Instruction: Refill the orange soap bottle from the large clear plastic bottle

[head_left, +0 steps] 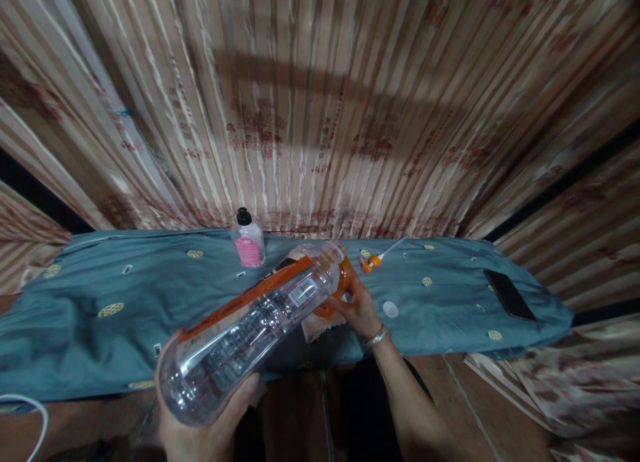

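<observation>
My left hand [225, 415] is closed around the base end of a large clear plastic bottle [250, 335] with an orange label. The bottle is tilted, its neck pointing up and to the right. My right hand [361, 309] is wrapped round an orange bottle [344, 279] beside that neck. The clear bottle hides much of the orange one, so I cannot tell whether their mouths touch. To the right of my right hand lie an orange pump head [373, 263] with a pale tube and a round white cap [390, 309].
A small clear bottle [249, 245] with a pink label and black cap stands at the back. A pale packet [320, 327] lies under the held bottles. On the right lies a black phone [509, 294]. Teal cloth [150, 275] covers the table, with a striped curtain [300, 115] behind it.
</observation>
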Available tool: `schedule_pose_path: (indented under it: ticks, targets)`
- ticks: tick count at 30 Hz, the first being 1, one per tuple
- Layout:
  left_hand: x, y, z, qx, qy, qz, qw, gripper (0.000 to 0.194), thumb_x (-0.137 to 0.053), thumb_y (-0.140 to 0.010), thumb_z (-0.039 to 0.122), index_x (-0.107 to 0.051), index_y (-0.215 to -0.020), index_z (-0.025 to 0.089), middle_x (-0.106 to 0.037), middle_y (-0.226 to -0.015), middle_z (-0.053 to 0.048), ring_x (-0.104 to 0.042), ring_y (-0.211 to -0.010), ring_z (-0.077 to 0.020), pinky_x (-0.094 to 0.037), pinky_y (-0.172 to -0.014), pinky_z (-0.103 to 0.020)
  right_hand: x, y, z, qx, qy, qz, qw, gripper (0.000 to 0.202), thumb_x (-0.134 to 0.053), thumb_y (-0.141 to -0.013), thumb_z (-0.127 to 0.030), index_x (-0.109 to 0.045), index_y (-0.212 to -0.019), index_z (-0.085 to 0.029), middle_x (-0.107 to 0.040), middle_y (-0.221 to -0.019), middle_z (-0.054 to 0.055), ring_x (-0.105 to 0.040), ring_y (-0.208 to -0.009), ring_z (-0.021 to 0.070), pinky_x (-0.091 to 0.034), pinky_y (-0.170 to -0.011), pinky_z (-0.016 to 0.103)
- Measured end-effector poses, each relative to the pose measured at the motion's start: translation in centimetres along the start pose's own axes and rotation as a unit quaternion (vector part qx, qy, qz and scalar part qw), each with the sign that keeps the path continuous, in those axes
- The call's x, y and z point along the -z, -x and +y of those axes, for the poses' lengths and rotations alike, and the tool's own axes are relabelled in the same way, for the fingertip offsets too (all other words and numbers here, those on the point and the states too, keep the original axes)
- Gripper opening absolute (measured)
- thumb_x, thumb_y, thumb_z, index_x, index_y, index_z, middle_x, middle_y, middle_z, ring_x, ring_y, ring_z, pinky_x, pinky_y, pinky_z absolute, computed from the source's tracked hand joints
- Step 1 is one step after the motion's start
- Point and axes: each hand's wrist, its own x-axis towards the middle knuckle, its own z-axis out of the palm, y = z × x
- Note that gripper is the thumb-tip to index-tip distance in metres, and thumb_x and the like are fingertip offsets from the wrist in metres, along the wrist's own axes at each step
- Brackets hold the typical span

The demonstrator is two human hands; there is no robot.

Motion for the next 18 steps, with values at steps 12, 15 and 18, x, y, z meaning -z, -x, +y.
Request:
schedule_pose_path:
  ticks: [12,15,18]
  targets:
    - [-0.1,-0.3,-0.3,-0.021,-0.001,-0.001,1.0,0.093,-0.096,-0.053,0.038,-0.056,-0.135,0.021,-0.067,-0.129,-0.011,-0.067,-0.117,-0.032,-0.051,-0.109,-0.046,0.1,-0.1,0.1,0.006,-0.008,-0.003,1.0,0.065,-0.082,-0.077,-0.055,-0.06,-0.127,-0.019,-0.073,-0.119,0.012,-0.069,-0.114,0.031,-0.055,-0.102,0.046]
    - [-0.4,-0.3,0.2,-0.023,0.015,-0.002,1.0,0.087,-0.096,-0.054,0.039,-0.06,-0.13,0.019,-0.067,-0.127,-0.012,-0.066,-0.118,-0.0323,-0.051,-0.109,-0.043,0.1,0.0,0.2,0.009,-0.012,-0.002,1.0,0.063,-0.083,-0.077,-0.053,-0.061,-0.125,-0.019,-0.073,-0.118,0.012,-0.071,-0.108,0.0298,-0.056,-0.1,0.045]
    - [-0.3,-0.1,0.1,-0.002,0.026,0.004,1.0,0.097,-0.096,-0.054,0.04,-0.054,-0.14,0.02,-0.065,-0.131,-0.011,-0.065,-0.12,-0.0302,-0.051,-0.108,-0.04,0.0,0.0,0.5,0.006,-0.018,-0.002,1.0,0.065,-0.084,-0.076,-0.054,-0.061,-0.126,-0.02,-0.074,-0.116,0.011,-0.072,-0.106,0.0294,-0.057,-0.099,0.045]
